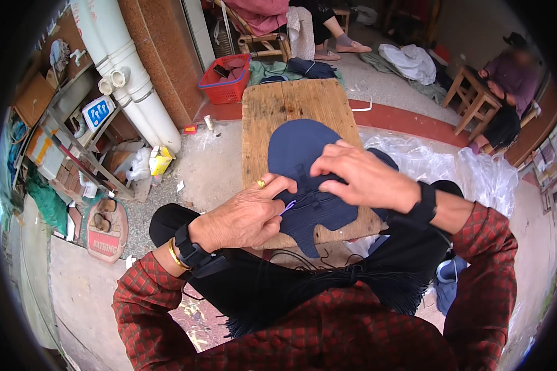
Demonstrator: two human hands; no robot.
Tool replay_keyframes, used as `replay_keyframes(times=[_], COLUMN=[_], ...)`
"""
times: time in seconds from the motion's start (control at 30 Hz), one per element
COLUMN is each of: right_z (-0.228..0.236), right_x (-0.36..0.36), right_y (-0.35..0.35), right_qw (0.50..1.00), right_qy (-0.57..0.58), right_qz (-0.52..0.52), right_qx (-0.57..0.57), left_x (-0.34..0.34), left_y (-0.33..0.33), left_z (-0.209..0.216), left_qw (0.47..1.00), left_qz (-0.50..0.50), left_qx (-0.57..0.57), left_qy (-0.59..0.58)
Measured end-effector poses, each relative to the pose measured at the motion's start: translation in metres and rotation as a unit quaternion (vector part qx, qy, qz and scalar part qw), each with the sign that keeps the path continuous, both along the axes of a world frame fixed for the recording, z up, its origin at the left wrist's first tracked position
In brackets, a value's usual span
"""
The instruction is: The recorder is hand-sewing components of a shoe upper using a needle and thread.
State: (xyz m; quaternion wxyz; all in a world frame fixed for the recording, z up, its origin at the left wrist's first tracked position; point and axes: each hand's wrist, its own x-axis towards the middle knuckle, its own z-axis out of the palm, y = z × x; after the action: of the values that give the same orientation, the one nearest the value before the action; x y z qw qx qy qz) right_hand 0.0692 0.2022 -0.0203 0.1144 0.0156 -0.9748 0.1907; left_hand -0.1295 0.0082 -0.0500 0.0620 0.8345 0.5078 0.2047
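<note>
A dark navy fabric piece (300,148), with a rounded end and a curved, pointed near edge, lies on the wooden bench top (272,99) in front of me. My left hand (244,213) rests at its left side, a yellow ring on one finger. Its fingers are closed, and a thin purple looped thing (288,206) sticks out from them over the cloth; its exact kind is too small to tell. Above the cloth's right part is my right hand (368,179), fingers bent, with a gap between thumb and fingertips. Nothing shows in that gap. More navy cloth (384,159) lies beyond the right wrist.
A red plastic basket (226,79) stands beyond the bench at left. Clear plastic sheeting (486,176) spreads at right. A white drainpipe (130,80) and a cluttered shelf (74,133) stand left. Two people sit at the back, one near a wooden stool (473,102).
</note>
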Motion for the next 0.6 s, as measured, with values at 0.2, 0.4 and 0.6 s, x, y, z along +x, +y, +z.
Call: replay_keyframes(times=[0.2, 0.4, 0.6], right_z=[-0.026, -0.027, -0.032], right_x=[-0.018, -0.019, -0.013], right_y=[-0.032, -0.027, -0.023], right_qw=[0.998, 0.986, 0.948], right_qy=[0.01, 0.057, 0.003], right_qz=[0.053, 0.097, -0.04], right_qx=[-0.033, -0.122, -0.315], left_x=[0.004, -0.009, -0.001], left_y=[-0.003, 0.013, 0.039], left_z=[-0.002, 0.002, -0.003], left_qw=[1.0, 0.986, 0.994], left_qz=[0.019, 0.057, 0.077], left_qx=[-0.003, -0.004, 0.055], left_qy=[-0.016, -0.155, -0.058])
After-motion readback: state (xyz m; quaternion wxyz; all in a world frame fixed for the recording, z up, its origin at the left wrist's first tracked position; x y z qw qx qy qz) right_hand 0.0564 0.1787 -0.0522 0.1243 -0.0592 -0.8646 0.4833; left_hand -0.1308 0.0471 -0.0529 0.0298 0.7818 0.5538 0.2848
